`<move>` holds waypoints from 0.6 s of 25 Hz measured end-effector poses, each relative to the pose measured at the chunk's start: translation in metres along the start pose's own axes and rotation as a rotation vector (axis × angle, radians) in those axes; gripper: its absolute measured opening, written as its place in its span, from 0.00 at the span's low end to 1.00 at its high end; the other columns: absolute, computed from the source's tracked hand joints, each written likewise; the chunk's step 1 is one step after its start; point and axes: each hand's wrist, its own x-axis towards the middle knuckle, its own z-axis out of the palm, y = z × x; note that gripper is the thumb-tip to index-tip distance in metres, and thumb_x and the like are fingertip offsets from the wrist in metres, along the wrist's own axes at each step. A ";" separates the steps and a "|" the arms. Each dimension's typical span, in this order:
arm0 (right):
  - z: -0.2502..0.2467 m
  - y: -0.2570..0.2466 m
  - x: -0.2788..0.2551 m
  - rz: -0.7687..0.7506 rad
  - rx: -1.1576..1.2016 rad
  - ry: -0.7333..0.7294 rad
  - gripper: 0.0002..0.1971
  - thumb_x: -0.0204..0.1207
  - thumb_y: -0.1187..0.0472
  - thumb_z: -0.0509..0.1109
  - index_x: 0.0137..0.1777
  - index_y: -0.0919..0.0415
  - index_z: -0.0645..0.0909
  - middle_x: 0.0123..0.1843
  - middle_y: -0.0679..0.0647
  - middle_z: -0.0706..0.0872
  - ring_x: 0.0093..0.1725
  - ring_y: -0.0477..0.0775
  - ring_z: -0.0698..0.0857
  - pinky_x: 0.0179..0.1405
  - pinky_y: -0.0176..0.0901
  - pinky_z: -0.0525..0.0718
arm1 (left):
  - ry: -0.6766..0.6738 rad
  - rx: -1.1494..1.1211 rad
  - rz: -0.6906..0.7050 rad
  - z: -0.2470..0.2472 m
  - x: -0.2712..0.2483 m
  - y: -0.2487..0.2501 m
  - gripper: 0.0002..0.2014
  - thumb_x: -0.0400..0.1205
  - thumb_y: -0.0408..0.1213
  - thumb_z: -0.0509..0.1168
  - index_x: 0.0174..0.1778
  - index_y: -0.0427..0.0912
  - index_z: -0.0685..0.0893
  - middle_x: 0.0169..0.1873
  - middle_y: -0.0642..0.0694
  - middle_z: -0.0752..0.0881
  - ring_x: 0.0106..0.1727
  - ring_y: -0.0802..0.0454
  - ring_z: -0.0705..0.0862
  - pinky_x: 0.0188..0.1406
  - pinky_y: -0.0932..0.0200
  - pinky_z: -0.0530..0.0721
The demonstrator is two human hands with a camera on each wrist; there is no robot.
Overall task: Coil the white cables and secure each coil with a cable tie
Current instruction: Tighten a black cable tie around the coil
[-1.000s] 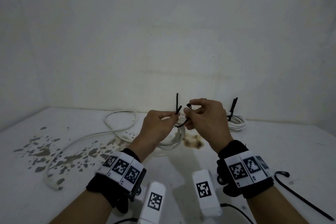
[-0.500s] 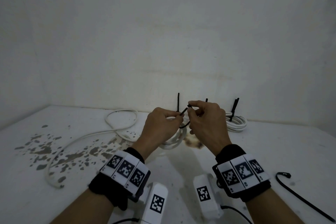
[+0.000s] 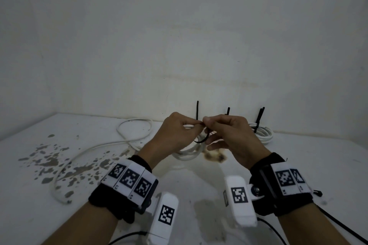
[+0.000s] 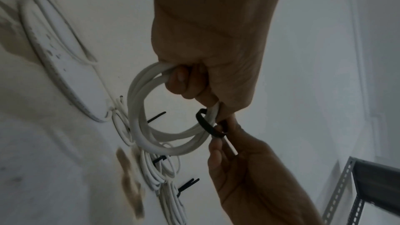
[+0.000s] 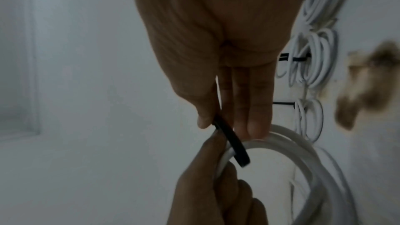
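Note:
My left hand (image 3: 179, 131) grips a coil of white cable (image 4: 155, 136) and holds it above the table; the coil (image 5: 303, 156) hangs below the fingers. A black cable tie (image 4: 207, 124) loops around the coil's strands just under my left fingers. My right hand (image 3: 225, 133) pinches that black cable tie (image 5: 229, 141) between thumb and fingers, close against my left hand. In the head view the tie's loop (image 3: 202, 139) shows under both hands.
Several tied white coils (image 3: 260, 133) with upright black tie tails lie by the back wall. A loose white cable (image 3: 103, 145) snakes across the stained table (image 3: 49, 215) at left. A spare black tie (image 3: 342, 225) lies at the right.
Both hands have come closer together and dropped slightly. The tie's loop around the coil has become smaller.

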 end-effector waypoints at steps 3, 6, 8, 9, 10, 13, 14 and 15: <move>-0.005 -0.003 0.004 -0.132 -0.055 0.174 0.10 0.75 0.61 0.80 0.39 0.69 0.90 0.31 0.60 0.87 0.28 0.59 0.85 0.27 0.48 0.87 | -0.011 -0.171 -0.188 0.001 -0.001 0.004 0.08 0.83 0.45 0.69 0.45 0.53 0.94 0.29 0.61 0.89 0.27 0.59 0.79 0.31 0.66 0.75; -0.002 -0.004 0.006 -0.310 -0.331 0.318 0.11 0.73 0.56 0.81 0.33 0.61 0.88 0.27 0.50 0.85 0.25 0.53 0.85 0.26 0.47 0.86 | 0.060 -0.160 -0.159 0.008 -0.002 0.000 0.11 0.82 0.45 0.68 0.37 0.56 0.94 0.36 0.55 0.92 0.38 0.51 0.83 0.37 0.60 0.77; 0.002 -0.004 0.005 -0.407 -0.507 0.394 0.13 0.74 0.55 0.80 0.31 0.58 0.85 0.25 0.46 0.82 0.25 0.45 0.80 0.30 0.39 0.79 | 0.142 -0.091 -0.080 0.012 -0.004 -0.002 0.12 0.83 0.43 0.67 0.35 0.58 0.92 0.36 0.62 0.91 0.42 0.59 0.88 0.40 0.69 0.80; 0.006 -0.006 0.004 -0.434 -0.537 0.434 0.13 0.75 0.56 0.79 0.31 0.59 0.84 0.25 0.46 0.81 0.25 0.44 0.78 0.30 0.35 0.75 | 0.189 -0.057 -0.050 0.012 -0.004 -0.003 0.13 0.83 0.43 0.67 0.35 0.58 0.92 0.35 0.62 0.91 0.43 0.62 0.89 0.42 0.68 0.81; 0.010 -0.007 0.001 -0.449 -0.527 0.461 0.13 0.76 0.58 0.78 0.32 0.60 0.83 0.24 0.46 0.81 0.25 0.43 0.77 0.29 0.30 0.72 | 0.228 -0.031 -0.042 0.013 -0.003 -0.005 0.13 0.83 0.43 0.67 0.33 0.57 0.91 0.35 0.59 0.92 0.42 0.61 0.89 0.42 0.65 0.82; 0.023 -0.014 -0.007 -0.494 -0.446 0.441 0.13 0.78 0.62 0.77 0.33 0.65 0.82 0.24 0.47 0.80 0.24 0.39 0.77 0.27 0.25 0.73 | 0.298 -0.009 -0.084 0.013 -0.002 -0.010 0.16 0.83 0.45 0.66 0.30 0.52 0.89 0.31 0.49 0.91 0.35 0.54 0.87 0.38 0.56 0.81; 0.028 -0.018 -0.011 -0.521 -0.441 0.414 0.13 0.78 0.63 0.77 0.33 0.66 0.81 0.24 0.48 0.80 0.24 0.39 0.77 0.26 0.25 0.72 | 0.308 -0.023 -0.101 0.012 -0.002 -0.011 0.17 0.83 0.46 0.66 0.28 0.52 0.88 0.29 0.48 0.90 0.33 0.52 0.86 0.36 0.56 0.81; 0.032 -0.022 -0.015 -0.549 -0.440 0.397 0.13 0.78 0.63 0.77 0.33 0.66 0.81 0.24 0.50 0.81 0.23 0.39 0.77 0.25 0.25 0.72 | 0.313 -0.038 -0.115 0.012 -0.001 -0.010 0.17 0.83 0.47 0.66 0.26 0.53 0.86 0.29 0.47 0.89 0.32 0.51 0.85 0.36 0.54 0.81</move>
